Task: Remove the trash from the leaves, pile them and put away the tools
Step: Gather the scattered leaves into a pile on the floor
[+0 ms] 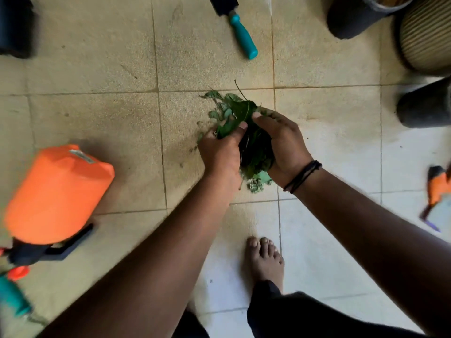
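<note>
A bunch of green leaves is held just above the tiled floor between the left hand and the right hand (both grips curled around it).

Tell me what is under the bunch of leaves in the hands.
The left hand and right hand cup the leaves from both sides. Beneath them lies tiled floor with loose leaf scraps. Whatever sits directly under the bunch is covered.

both hands, left hand and right hand, cup a bunch of green leaves above the tiled floor. a teal-handled tool lies far, an orange sprayer at left.
</note>
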`<act>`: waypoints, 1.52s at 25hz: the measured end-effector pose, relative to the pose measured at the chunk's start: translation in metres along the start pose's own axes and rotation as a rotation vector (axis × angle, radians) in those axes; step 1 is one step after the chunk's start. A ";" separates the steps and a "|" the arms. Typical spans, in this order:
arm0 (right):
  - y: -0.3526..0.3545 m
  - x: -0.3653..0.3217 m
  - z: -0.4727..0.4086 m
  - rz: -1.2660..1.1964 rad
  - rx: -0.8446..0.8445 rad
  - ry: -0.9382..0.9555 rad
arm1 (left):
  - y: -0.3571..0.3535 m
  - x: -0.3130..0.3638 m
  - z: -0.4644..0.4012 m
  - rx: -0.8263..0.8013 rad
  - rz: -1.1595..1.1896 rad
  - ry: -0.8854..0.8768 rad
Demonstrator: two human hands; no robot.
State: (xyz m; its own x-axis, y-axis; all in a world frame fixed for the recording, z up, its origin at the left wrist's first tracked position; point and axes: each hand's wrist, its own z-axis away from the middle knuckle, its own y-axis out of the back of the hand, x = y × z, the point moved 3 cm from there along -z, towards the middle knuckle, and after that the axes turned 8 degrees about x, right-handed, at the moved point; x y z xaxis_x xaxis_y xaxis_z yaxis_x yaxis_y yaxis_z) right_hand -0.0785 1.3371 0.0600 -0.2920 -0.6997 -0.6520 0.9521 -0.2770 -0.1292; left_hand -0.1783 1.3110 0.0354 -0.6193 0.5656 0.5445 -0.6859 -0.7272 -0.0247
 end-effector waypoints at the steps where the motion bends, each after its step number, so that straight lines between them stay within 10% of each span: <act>1: -0.003 -0.006 0.014 -0.022 -0.001 -0.011 | 0.004 0.007 0.012 0.006 0.006 -0.009; 23: -0.040 -0.413 0.561 -0.357 -0.172 -0.037 | 0.006 0.358 0.647 -0.160 0.046 -0.256; 38: -0.074 -0.484 0.684 -0.469 -0.011 0.263 | 0.017 0.435 0.738 -0.465 0.097 -0.356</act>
State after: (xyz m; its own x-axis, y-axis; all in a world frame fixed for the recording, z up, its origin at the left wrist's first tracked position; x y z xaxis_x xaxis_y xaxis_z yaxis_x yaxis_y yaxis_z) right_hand -0.0695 1.2456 0.8958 -0.6549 -0.3140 -0.6874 0.7264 -0.5124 -0.4580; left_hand -0.1771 1.2580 0.8902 -0.5764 0.2810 0.7674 -0.7777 -0.4769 -0.4096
